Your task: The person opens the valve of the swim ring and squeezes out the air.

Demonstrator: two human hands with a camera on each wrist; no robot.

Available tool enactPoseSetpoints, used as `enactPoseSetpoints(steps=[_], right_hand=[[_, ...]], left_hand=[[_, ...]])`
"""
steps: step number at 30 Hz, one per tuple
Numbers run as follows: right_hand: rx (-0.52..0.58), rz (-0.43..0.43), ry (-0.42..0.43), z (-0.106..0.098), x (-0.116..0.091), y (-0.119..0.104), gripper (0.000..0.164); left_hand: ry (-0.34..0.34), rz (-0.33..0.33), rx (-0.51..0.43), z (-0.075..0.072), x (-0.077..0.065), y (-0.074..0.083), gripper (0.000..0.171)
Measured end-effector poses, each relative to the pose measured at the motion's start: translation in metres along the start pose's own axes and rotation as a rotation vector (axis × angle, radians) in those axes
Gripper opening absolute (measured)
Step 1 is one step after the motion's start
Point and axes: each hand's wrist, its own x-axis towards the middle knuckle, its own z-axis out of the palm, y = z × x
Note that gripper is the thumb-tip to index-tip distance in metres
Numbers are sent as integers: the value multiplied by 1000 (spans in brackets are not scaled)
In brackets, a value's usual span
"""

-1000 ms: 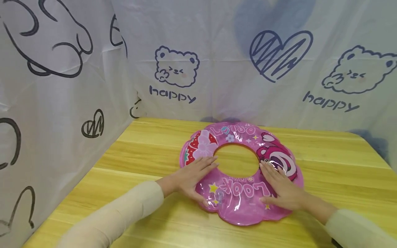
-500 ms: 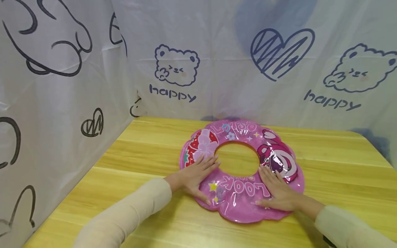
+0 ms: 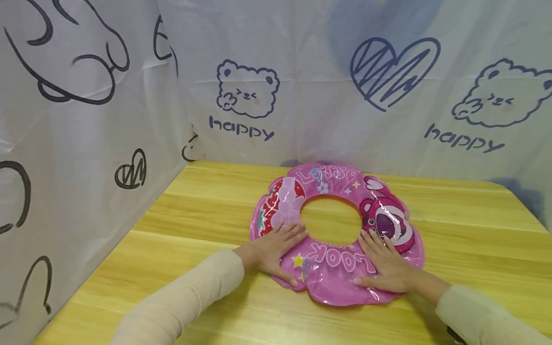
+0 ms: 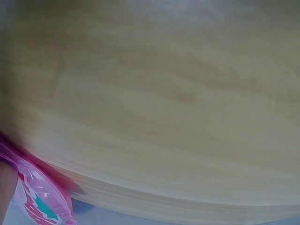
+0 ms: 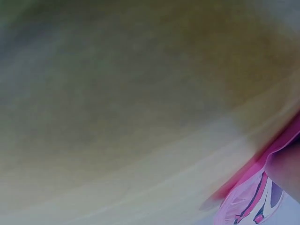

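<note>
Directly under both hands, pink ring

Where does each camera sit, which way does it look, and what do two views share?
Head: worn on the head, looks forward and down at the pink ring on the table; left hand, right hand and sleeves show.
Left wrist: worn there, looks mostly at the table; a little of that hand shows, lower left.
Right wrist: worn there, looks mostly at the table, blurred; a little of that hand shows, lower right.
Shared: both wrist views catch the table and the ring's edge.
</note>
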Motion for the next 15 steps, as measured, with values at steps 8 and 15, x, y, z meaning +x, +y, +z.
enactPoseSetpoints(steps=[8,15], right_hand=[[-16,16,-30,-3,2,0,101],[-56,18,-42,-7,3,-2,101]], left_hand=[[-59,-28,20,-3,2,1,109],[-71,-33,43,-5,1,2,105]])
